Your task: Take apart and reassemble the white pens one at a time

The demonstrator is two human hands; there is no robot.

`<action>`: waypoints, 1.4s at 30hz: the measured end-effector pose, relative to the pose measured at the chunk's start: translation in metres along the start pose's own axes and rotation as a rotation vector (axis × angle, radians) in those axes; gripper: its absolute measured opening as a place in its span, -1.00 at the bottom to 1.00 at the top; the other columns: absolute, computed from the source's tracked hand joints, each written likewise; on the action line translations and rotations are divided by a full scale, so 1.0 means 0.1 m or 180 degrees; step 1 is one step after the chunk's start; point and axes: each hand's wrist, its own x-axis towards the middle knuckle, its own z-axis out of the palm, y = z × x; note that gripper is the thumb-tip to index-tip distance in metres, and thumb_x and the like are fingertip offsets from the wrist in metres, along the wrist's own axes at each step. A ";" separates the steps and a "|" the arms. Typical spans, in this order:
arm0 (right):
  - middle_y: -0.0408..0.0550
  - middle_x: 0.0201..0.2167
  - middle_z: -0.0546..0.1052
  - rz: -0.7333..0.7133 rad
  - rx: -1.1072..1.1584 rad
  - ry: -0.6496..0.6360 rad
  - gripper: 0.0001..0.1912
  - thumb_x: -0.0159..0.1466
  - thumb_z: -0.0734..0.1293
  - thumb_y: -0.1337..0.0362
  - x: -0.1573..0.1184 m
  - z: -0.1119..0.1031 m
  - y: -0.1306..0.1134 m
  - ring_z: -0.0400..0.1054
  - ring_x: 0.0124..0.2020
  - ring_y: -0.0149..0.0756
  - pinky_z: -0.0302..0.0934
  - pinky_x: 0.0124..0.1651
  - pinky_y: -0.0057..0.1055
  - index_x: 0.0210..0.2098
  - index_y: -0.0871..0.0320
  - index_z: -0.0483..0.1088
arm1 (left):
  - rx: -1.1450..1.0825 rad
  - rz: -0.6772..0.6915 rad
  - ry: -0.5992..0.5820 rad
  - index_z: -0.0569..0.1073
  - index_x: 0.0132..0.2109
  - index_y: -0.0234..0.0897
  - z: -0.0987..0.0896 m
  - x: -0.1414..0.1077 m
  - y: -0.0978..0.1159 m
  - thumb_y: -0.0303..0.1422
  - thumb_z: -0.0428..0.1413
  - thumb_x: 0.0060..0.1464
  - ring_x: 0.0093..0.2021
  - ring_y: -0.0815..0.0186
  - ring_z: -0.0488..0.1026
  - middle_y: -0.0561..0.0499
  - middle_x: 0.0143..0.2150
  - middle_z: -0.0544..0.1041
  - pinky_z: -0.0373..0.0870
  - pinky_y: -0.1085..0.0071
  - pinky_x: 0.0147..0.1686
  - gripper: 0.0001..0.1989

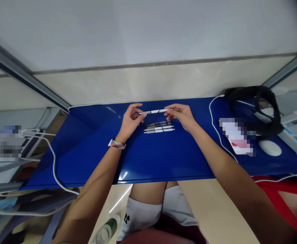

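A white pen [155, 111] with dark bands lies level between my two hands, a little above the blue table [92, 149]. My right hand [182, 115] pinches its right end between thumb and fingers. My left hand [133, 118] has thumb and forefinger at the pen's left tip, the other fingers curled loosely apart; a patterned band circles that wrist. Just nearer to me, several pens [159, 128] lie side by side on the table, dark ones at the back and white ones in front.
To the right are a phone [239, 139] with a blurred screen, a white mouse [270, 148], a black headset-like strap [270, 101] and a white cable [211, 115]. Another cable [54, 162] hangs over the left edge. A bottle [107, 230] stands below.
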 end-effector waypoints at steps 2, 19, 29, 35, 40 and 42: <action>-0.02 -0.33 0.73 -0.0014 -0.0036 -0.0028 -0.54 0.14 0.69 -0.07 0.00 0.00 0.00 0.58 -0.43 -0.27 0.52 -0.28 -0.29 -0.13 0.11 0.72 | 0.0065 -0.0077 -0.0066 0.53 0.19 -0.18 0.00 0.00 -0.01 -0.13 0.29 0.36 -0.51 0.42 0.51 0.04 -0.32 0.63 0.32 0.53 -0.59 -0.63; -0.01 -0.33 0.74 0.0015 -0.0035 -0.0023 -0.54 0.12 0.69 -0.08 -0.01 0.01 -0.01 0.58 -0.43 -0.28 0.53 -0.28 -0.29 -0.16 0.10 0.72 | 0.0071 -0.0022 0.0053 0.58 0.19 -0.15 0.02 -0.03 0.08 -0.28 0.47 0.07 -0.35 0.38 0.59 -0.04 -0.06 0.68 0.52 0.49 -0.44 -0.46; 0.00 -0.31 0.74 0.0019 -0.0070 -0.0035 -0.56 0.15 0.68 -0.05 0.00 0.01 0.03 0.59 -0.41 -0.27 0.54 -0.26 -0.28 -0.14 0.10 0.71 | -0.0038 -0.0121 0.0142 0.53 -0.12 -0.22 0.05 -0.03 0.04 -0.17 0.47 0.13 -0.36 0.38 0.61 -0.02 -0.19 0.66 0.48 0.51 -0.46 -0.65; -0.01 -0.33 0.74 0.0001 -0.0032 -0.0016 -0.54 0.12 0.69 -0.06 -0.01 0.03 -0.02 0.58 -0.44 -0.28 0.53 -0.28 -0.30 -0.15 0.11 0.72 | -0.0346 -0.0407 -0.0014 0.51 0.02 -0.20 0.05 -0.01 0.03 -0.07 0.37 0.24 -0.46 0.40 0.57 0.01 -0.22 0.64 0.45 0.50 -0.52 -0.62; -0.02 -0.34 0.73 0.0087 -0.0031 0.0005 -0.53 0.09 0.70 -0.07 -0.01 0.03 -0.04 0.58 -0.43 -0.27 0.53 -0.27 -0.28 -0.16 0.10 0.71 | -0.0222 -0.0257 -0.0015 0.60 -0.16 -0.24 0.03 -0.02 0.03 -0.23 0.44 0.14 -0.42 0.41 0.56 -0.03 -0.23 0.65 0.49 0.48 -0.45 -0.75; -0.02 -0.34 0.73 0.0104 -0.0019 0.0003 -0.53 0.10 0.70 -0.08 -0.01 0.03 -0.04 0.58 -0.42 -0.27 0.54 -0.26 -0.28 -0.16 0.09 0.71 | -0.0243 -0.0139 0.0028 0.61 -0.14 -0.23 0.03 -0.02 0.03 -0.31 0.45 0.09 -0.38 0.40 0.57 -0.04 -0.16 0.66 0.52 0.48 -0.42 -0.76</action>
